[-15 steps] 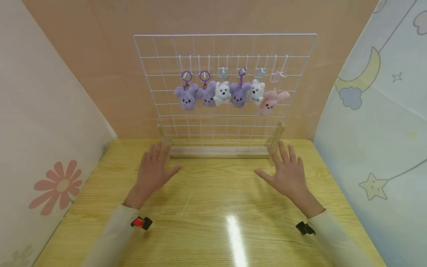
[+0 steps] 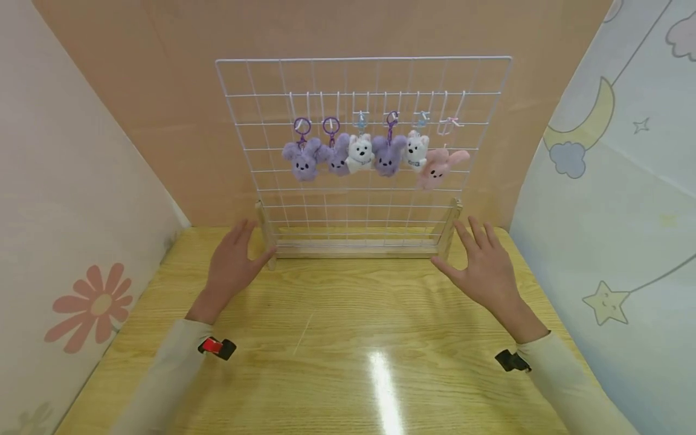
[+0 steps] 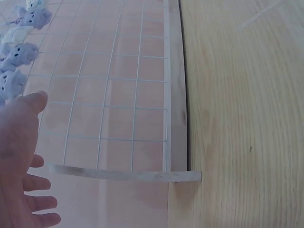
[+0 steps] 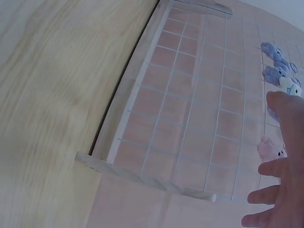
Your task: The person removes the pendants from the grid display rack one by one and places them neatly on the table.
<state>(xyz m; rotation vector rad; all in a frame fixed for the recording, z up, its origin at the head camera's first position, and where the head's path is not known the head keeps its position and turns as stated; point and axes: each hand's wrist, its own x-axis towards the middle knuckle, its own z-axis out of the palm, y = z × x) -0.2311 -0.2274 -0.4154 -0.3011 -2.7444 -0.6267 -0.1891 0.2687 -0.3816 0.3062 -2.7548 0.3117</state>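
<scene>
A white wire grid rack (image 2: 364,58) stands upright on a wooden base (image 2: 353,249). Plush keychains hang from its hooks: purple ones (image 2: 304,162), white dog-like ones (image 2: 360,152) and a pink long-eared one (image 2: 435,170) at the right end. My left hand (image 2: 231,266) is spread beside the left wooden foot (image 2: 266,235), its thumb pointing towards it. By the right wooden foot (image 2: 448,232) hovers my right hand (image 2: 486,275), fingers straight and apart. Neither hand holds anything; in both wrist views the fingers look clear of the rack.
The rack stands near the back of a wood-grain table (image 2: 337,326), before a tan backdrop (image 2: 364,27). A flower-printed panel (image 2: 109,181) rises on the left, and one with moon and star prints (image 2: 625,229) on the right. Each sleeve carries a black strap.
Both hands have moved outward, the left one to the left and the right one to the right, so they are farther apart. The rack and keychains hang as before; the view shifted slightly.
</scene>
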